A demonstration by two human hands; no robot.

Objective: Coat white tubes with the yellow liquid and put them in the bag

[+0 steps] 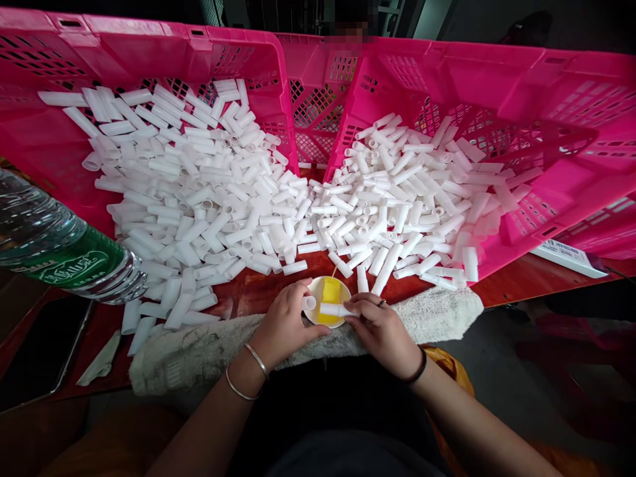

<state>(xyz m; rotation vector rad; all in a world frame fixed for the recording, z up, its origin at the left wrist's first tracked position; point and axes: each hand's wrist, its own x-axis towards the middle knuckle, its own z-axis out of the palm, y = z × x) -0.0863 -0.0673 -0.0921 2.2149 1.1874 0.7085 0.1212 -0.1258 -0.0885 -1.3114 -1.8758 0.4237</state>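
My left hand (pixel 287 323) is closed on a short white plastic tube (pixel 309 303), whose round open end faces my other hand. Between thumb and fingers, my right hand (pixel 381 329) pinches a second white tube (pixel 334 309), held level and pointing left. Both tubes are over a small white dish (pixel 346 287) with a yellow square (pixel 332 290) in it, and a thin stick (pixel 334 270) leans up from its far edge. The two tubes look close together but apart. Under my wrists runs a rolled grey-white towel (pixel 199 361) along the table's edge.
Two tipped pink crates (pixel 238 56) (pixel 501 79) spill heaps of white tubes (pixel 189 179) (pixel 407 185) onto the red table (pixel 233 291). A water bottle (pixel 69 245) leans in at left, near a dark phone (pixel 40 348). At right lies a white box (pixel 569 257).
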